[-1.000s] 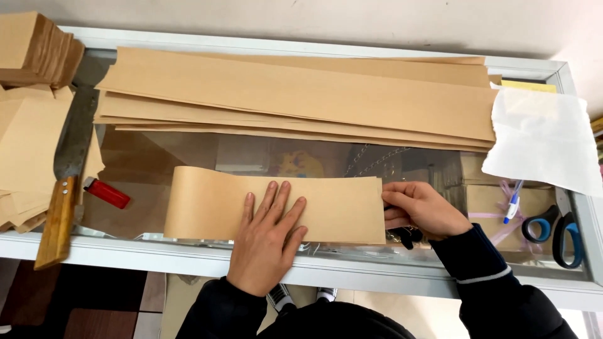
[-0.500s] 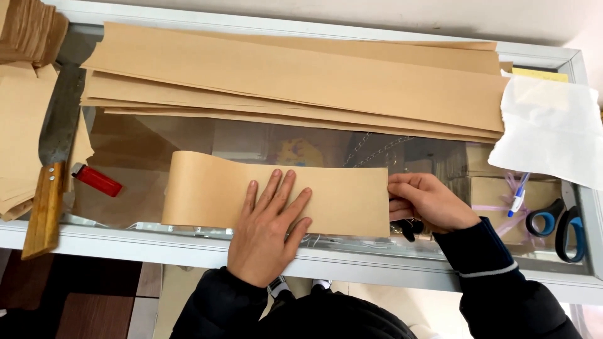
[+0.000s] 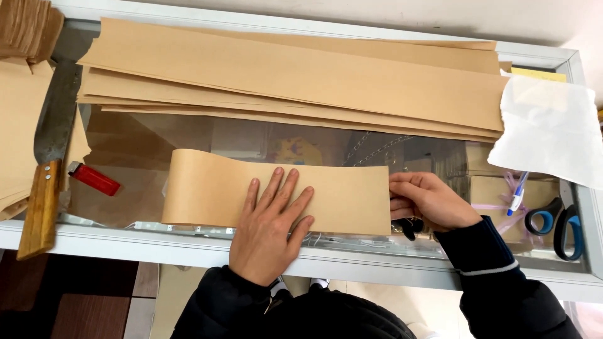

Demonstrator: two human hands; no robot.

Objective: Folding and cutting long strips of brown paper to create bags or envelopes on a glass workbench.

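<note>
A strip of brown paper (image 3: 207, 188) lies on the glass counter top (image 3: 188, 135), its left part bulging up slightly. My left hand (image 3: 270, 229) presses flat on the strip's middle with the fingers spread. My right hand (image 3: 430, 201) pinches the strip's right end, fingers curled around that edge. Under the right hand a small black object (image 3: 409, 227) shows on the glass.
A stack of long brown paper sheets (image 3: 295, 81) fills the far side. At left lie a cleaver with a wooden handle (image 3: 44, 182), a red lighter (image 3: 94, 179) and more paper piles (image 3: 19, 125). White paper (image 3: 549, 129), a pen (image 3: 518, 194) and blue scissors (image 3: 556, 223) sit at right.
My hands and the strip keep the same hold; only the view has drifted slightly, so the scene sits a bit differently in frame.
</note>
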